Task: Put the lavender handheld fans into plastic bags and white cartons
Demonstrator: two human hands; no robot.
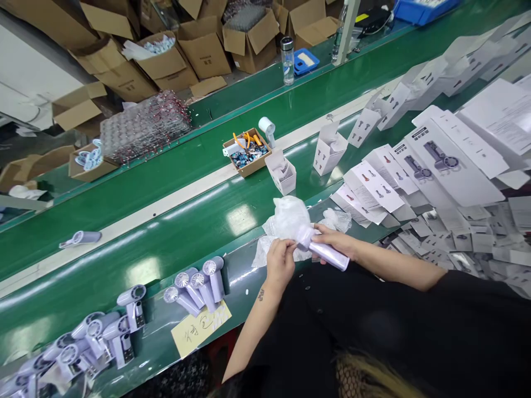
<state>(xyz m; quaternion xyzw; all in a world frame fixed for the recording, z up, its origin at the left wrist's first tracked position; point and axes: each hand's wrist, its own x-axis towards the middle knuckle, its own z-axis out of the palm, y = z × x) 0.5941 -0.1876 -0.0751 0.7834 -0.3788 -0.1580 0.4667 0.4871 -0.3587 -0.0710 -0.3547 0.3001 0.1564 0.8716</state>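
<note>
A lavender handheld fan point(331, 256) lies tilted in my right hand point(334, 241), whose fingers are wrapped round it just below its head. My left hand point(281, 263) is closed in a pinch beside the fan's head, on the edge of a thin clear plastic bag point(302, 254). How far the bag covers the fan cannot be made out. Right behind the fan head sits a pile of white plastic bags point(290, 213). Another crumpled clear bag point(338, 219) lies beyond my right hand.
Several lavender fans point(201, 282) stand by a yellow handwritten card point(201, 331), with more fans point(95, 337) further left. White printed cartons point(329, 148) stand on the green belt point(174, 237) near a small parts box point(249, 160). Folded cartons point(448, 166) crowd the right.
</note>
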